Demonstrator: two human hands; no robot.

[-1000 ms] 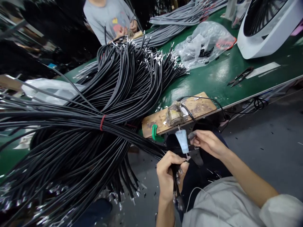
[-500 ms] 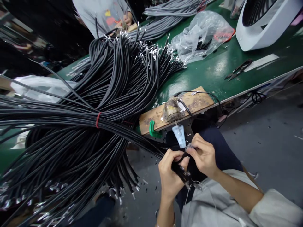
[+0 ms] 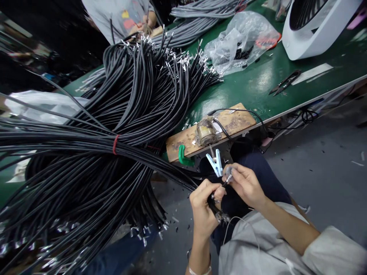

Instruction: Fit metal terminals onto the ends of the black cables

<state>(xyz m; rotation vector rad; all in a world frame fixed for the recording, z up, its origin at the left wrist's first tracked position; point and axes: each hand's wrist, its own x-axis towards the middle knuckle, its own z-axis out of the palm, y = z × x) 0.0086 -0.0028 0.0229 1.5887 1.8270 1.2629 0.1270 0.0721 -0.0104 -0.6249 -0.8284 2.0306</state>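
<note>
My left hand (image 3: 205,204) is wrapped round the end of a bundle of black cables (image 3: 174,173), whose silvery tips poke out below the fist. One cable end (image 3: 228,178) sticks up out of that fist toward my right hand (image 3: 247,185). The right fingers are pinched at its shiny tip; whether a small clear piece is there too, I cannot make out. Just above the fingers a light-blue clip (image 3: 215,163) hangs from a motor-like part (image 3: 205,132) on a wooden board (image 3: 237,121). A red tie (image 3: 115,144) binds the bundle farther left.
A large heap of black cables (image 3: 137,99) covers the left of the green table (image 3: 258,95). Scissors (image 3: 285,82), a clear plastic bag (image 3: 241,42) and a white fan-like device (image 3: 306,38) lie farther back. A green clamp (image 3: 185,156) grips the board. Another person (image 3: 120,19) sits opposite.
My right hand has shifted slightly, and a single cable end now shows between the two hands. The blue clip has turned, showing its two legs. The view has moved a little.
</note>
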